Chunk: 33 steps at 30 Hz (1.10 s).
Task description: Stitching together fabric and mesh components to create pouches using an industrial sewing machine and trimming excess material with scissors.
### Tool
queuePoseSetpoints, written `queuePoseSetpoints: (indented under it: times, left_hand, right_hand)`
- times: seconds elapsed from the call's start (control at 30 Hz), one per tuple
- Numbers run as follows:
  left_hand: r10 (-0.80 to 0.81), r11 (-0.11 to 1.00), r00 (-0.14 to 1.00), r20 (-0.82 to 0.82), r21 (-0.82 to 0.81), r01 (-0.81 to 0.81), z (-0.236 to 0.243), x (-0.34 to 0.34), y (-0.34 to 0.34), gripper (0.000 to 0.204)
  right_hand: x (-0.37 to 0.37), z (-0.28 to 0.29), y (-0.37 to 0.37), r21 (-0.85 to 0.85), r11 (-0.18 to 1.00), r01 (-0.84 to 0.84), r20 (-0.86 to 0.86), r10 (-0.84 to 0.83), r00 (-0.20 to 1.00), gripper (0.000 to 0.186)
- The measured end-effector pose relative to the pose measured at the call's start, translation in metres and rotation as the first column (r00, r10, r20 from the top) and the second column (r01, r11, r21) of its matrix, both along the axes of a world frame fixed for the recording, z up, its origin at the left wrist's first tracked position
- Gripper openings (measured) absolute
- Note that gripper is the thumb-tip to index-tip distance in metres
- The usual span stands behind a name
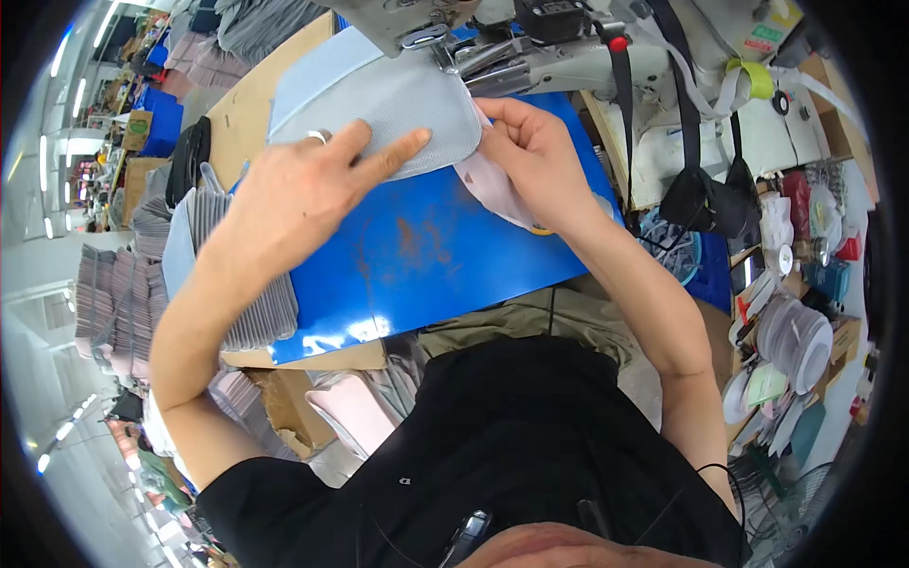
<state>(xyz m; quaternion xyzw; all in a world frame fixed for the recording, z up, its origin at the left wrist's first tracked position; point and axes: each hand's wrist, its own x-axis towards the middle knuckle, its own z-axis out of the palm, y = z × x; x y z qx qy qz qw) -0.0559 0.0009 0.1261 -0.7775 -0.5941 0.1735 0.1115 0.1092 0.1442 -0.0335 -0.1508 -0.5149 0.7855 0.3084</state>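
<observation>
A grey-blue mesh fabric piece (379, 99) with a rounded corner and a lighter blue band lies on the blue work surface (379, 256), under the sewing machine's head (388, 19). My left hand (308, 189), a ring on one finger, rests on the near left part of the piece with thumb and index finger stretched out. At the rounded right end, my right hand (535, 161) pinches the fabric edge between thumb and fingers. Below that edge hangs a pale pink strip of fabric (497, 194); whether the pinch also takes in the strip I cannot tell.
Stacked grey fabric pieces (260, 308) stand by my left forearm, with more bundles (114, 293) farther left. Black straps (691, 133) hang at the machine's right, above a blue basket (672, 246). White reels (795, 341) crowd the far right.
</observation>
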Motion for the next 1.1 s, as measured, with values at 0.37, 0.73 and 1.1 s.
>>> queuePoseSetpoints:
  times: [0.37, 0.73, 1.1]
  left_hand:
    - [-0.106, 0.993, 0.99, -0.091, 0.033, 0.109, 0.004, -0.031, 0.037, 0.065]
    - [0.104, 0.986, 0.989, 0.107, 0.118, -0.117, -0.018, 0.019, 0.035, 0.054]
    - [0.218, 0.87, 0.871, 0.44, 0.317, -0.378, -0.076, 0.051, 0.052, 0.037]
  right_hand:
    - [-0.024, -0.003, 0.009, -0.02, 0.999, 0.031, -0.041, -0.031, 0.999, 0.02]
    - [-0.026, -0.007, 0.007, 0.064, 0.995, 0.078, -0.004, -0.078, 0.997, 0.02]
    - [-0.027, -0.015, 0.002, 0.034, 0.989, 0.141, -0.075, -0.138, 0.988, 0.021]
